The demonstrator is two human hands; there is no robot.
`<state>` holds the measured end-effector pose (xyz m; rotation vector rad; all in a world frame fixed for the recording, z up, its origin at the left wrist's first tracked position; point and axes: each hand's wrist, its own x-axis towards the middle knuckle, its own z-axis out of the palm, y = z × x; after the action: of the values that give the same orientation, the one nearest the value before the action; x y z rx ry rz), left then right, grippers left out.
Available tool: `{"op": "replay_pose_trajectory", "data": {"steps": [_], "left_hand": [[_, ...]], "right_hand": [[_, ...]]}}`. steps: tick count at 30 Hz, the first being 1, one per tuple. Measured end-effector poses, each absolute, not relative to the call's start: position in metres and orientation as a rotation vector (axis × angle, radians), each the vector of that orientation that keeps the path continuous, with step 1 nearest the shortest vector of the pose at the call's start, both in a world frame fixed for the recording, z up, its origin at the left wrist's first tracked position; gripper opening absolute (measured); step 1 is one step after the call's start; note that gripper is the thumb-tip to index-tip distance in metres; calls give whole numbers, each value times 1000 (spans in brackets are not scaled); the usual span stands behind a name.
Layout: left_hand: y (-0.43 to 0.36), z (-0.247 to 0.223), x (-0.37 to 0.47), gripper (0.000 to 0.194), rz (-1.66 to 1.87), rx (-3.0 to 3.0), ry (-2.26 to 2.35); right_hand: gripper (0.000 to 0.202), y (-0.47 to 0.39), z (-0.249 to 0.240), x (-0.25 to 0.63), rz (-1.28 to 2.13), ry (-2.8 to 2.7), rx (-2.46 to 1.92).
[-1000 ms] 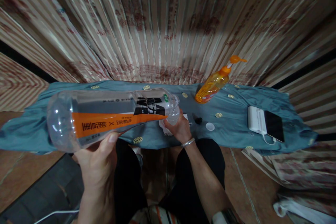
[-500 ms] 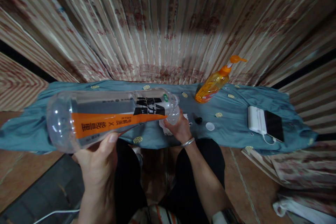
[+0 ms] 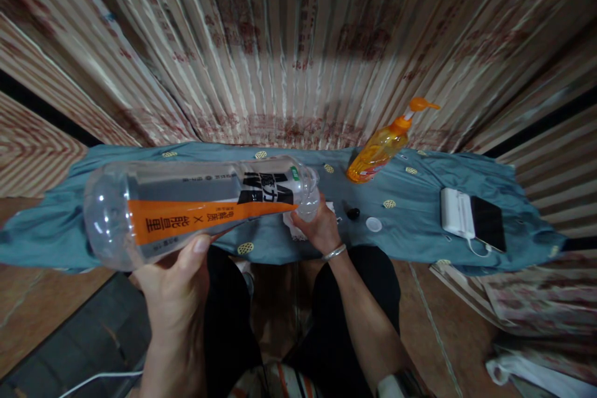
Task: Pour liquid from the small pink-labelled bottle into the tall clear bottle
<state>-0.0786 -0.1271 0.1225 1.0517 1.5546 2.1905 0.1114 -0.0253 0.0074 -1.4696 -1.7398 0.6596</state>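
Observation:
A large clear plastic drink bottle (image 3: 196,205) with an orange and black label lies tilted on its side in the air, its neck pointing right. My left hand (image 3: 175,286) is wrapped round its lower side, thumb on the label. My right hand (image 3: 321,227) is closed on a small clear container (image 3: 308,204) held at the big bottle's mouth; its exact kind is hard to make out. Beneath that hand a white tissue (image 3: 297,231) lies on the cloth. Close by on the right are a small black object (image 3: 353,214) and a white round cap (image 3: 374,224).
A pump bottle (image 3: 377,152) of orange liquid stands at the back of the teal cloth (image 3: 405,236). To the right lie a white power bank (image 3: 456,212) and a black phone (image 3: 487,224), with a short cable. Behind the cloth hangs a patterned curtain (image 3: 298,43).

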Motion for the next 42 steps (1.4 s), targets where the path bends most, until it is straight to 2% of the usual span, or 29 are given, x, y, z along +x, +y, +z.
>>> {"op": "replay_pose_trajectory", "data": {"steps": [6,13,20,26,34,42], "left_hand": [[-125,134,-73,84,2186,920,1534],[-124,133,-73,95,2179,922,1527],[-125,125,-76,84,2179,988,1571],[-125,126,-77,90,2208,939,1546],[-125,132,-75,88,2193,904,1538],[-126,126,-78,69,2189,969,1562]], "right_hand": [[72,-26,11,111,683,-1732,-1476],[72,-27,14,111,706,-1742,-1512],[70,-26,8,110,633,-1741,-1487],[67,-26,9,110,669,-1732,-1457],[71,-26,11,110,693,-1724,-1490],[73,-26,15,110,712,-1734,-1501]]}}
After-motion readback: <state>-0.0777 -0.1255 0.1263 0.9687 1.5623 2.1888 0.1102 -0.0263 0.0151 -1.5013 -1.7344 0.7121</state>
